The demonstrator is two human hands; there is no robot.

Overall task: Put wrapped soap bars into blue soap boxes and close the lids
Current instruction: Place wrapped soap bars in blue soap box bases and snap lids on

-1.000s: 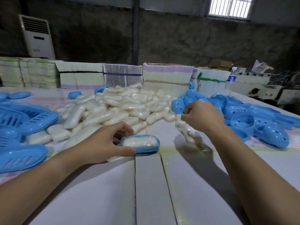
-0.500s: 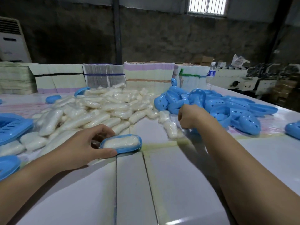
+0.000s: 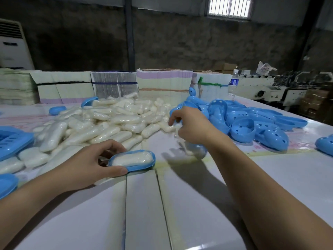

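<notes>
no readable text, water bottle (image 3: 233,82) label too blurred

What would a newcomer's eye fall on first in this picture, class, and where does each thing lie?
First, the big heap of white wrapped soap bars at the table's middle, with a pile of blue soap box halves to its right. Nearer, the left hand holds an open blue box with one bar inside, while the right hand reaches between the two piles.

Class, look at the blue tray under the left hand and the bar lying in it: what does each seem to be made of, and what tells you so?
Tray: probably moulded plastic, uniform blue with a smooth rim. Bar: whitish soap in clear film, judging by the glossy wrinkles.
</notes>
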